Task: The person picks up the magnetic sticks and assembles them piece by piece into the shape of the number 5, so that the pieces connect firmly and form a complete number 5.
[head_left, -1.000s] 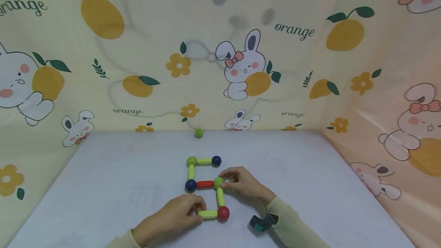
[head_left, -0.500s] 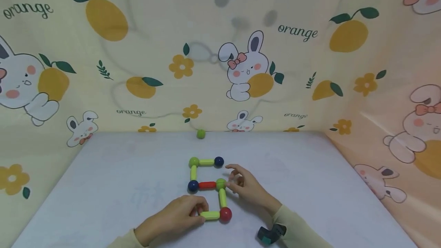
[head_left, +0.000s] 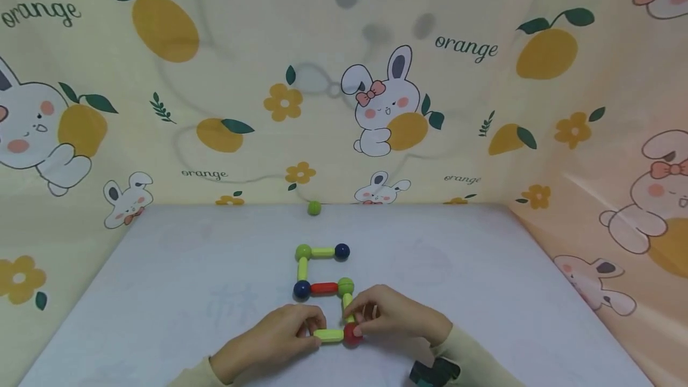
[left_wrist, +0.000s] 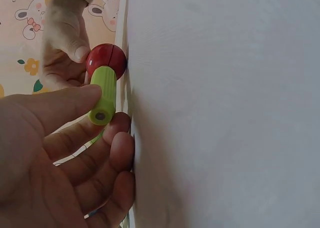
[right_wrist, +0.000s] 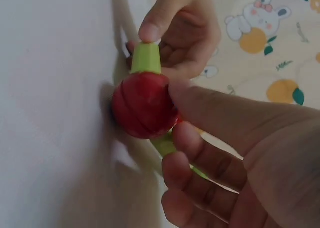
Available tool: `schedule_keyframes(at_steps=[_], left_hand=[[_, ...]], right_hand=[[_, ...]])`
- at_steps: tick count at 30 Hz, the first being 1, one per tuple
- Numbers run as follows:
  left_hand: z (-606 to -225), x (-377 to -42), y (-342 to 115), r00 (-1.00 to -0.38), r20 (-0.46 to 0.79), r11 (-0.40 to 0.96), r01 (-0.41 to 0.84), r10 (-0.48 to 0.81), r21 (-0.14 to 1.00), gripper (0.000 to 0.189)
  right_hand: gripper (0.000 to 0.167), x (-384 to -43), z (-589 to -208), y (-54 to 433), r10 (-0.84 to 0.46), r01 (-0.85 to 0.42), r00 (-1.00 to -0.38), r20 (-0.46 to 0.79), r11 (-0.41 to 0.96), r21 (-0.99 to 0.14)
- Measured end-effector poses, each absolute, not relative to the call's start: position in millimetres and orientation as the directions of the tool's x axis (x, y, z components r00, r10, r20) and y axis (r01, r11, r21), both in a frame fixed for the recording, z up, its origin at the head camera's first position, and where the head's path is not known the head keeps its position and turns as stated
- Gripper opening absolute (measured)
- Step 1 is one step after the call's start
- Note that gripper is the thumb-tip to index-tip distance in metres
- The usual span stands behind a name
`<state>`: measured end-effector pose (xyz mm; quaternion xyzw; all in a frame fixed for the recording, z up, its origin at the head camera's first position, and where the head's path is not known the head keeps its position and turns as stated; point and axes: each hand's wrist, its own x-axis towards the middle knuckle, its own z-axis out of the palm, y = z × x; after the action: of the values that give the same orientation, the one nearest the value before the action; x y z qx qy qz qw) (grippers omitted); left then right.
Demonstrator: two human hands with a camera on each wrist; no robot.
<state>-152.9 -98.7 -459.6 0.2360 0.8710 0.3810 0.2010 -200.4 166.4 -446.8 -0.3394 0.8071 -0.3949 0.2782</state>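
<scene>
A chain of magnetic rods and balls lies on the white table in an S-like shape. My left hand (head_left: 276, 333) pinches the free end of the lowest light-green rod (head_left: 329, 335) between thumb and fingers. At that rod's other end is a red ball (head_left: 352, 335), which my right hand (head_left: 400, 315) holds, thumb against its side in the right wrist view. Another green rod (head_left: 348, 302) runs from it up to a green ball (head_left: 346, 286); right-hand fingers partly cover this rod. A red rod (head_left: 324, 288) links that ball to a dark blue ball (head_left: 302, 289).
The chain's upper part continues through a green ball (head_left: 303, 252) to a second dark blue ball (head_left: 341, 251). A loose green ball (head_left: 314, 208) sits at the table's back edge, against the printed backdrop (head_left: 242, 88). A dark wrist device (head_left: 434, 372) is by the right sleeve.
My right hand has let go of the green ball at the chain's middle, drawn back, then come down to the red ball. The left hand keeps its pinch on the lowest rod.
</scene>
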Motion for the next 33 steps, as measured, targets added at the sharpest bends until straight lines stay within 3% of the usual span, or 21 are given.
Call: schedule_keyframes(at_steps=[15,27,33], left_hand=[[-462.2,-155.4,-104.7,-0.773,-0.127,0.509,0.274,0.621,0.816,0.013],[-452.6,-167.9,-119.7,-0.756,-0.147,0.435,0.196,0.638,0.879,0.020],[-443.1,-174.7,-133.8,-0.770,-0.104,0.426,0.230,0.630,0.875,0.024]], right_hand=[[0.028,-217.0,-477.6,177.6,-0.888,-0.230,-0.453,-0.075,0.198,-0.953],[0.030,-221.4,-482.8,179.9,-0.897,-0.199,-0.438,-0.063,0.165,-0.966],[0.030,-221.5,-482.1,178.9,-0.897,-0.193,-0.437,-0.066,0.165,-0.967]])
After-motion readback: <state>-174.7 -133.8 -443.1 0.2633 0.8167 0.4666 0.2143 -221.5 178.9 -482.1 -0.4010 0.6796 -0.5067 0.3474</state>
